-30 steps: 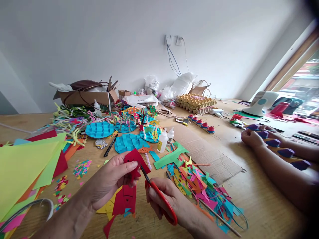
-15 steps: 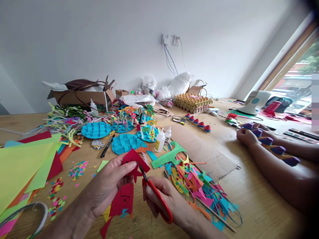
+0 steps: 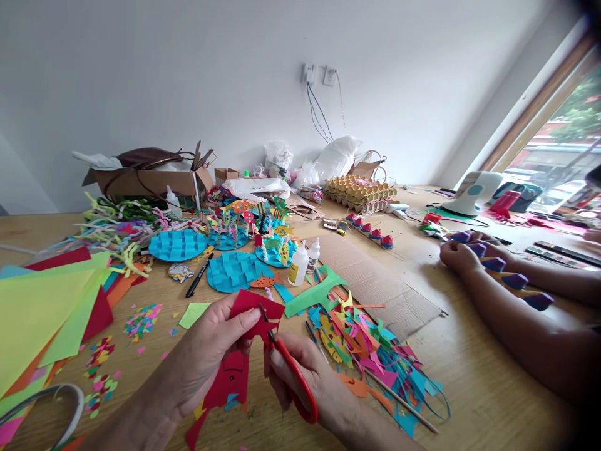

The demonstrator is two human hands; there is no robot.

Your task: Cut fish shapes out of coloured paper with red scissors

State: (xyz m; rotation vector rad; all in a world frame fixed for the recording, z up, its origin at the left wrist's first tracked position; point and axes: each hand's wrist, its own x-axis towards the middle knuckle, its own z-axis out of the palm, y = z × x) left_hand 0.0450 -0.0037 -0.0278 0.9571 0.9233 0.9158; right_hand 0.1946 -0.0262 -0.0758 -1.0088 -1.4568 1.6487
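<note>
My left hand [image 3: 213,341] pinches a red piece of paper [image 3: 248,307] between thumb and fingers. Red-handled scissors [image 3: 300,382] are in my right hand [image 3: 298,369], their blades at the paper's right part, where a cut shows. Below my hands, a larger red paper scrap [image 3: 233,382] with a drawn black line and dot lies on the table. Beyond the paper is an orange paper fish [image 3: 265,282] beside a blue paper-covered disc [image 3: 235,270]. A black marker [image 3: 199,275] lies to the left of that disc.
Colourful paper scraps [image 3: 366,344] and a wooden stick [image 3: 404,401] lie on the right. Coloured sheets [image 3: 51,307] are stacked at left. Glue bottles [image 3: 298,265] stand before a cardboard sheet [image 3: 380,288]. At far right, another person's hands [image 3: 462,255] hold a painted egg-carton strip [image 3: 514,280].
The scissors have drawn back slightly from the red paper, and a slit now shows in it. The view has shifted a little. Both hands keep their hold.
</note>
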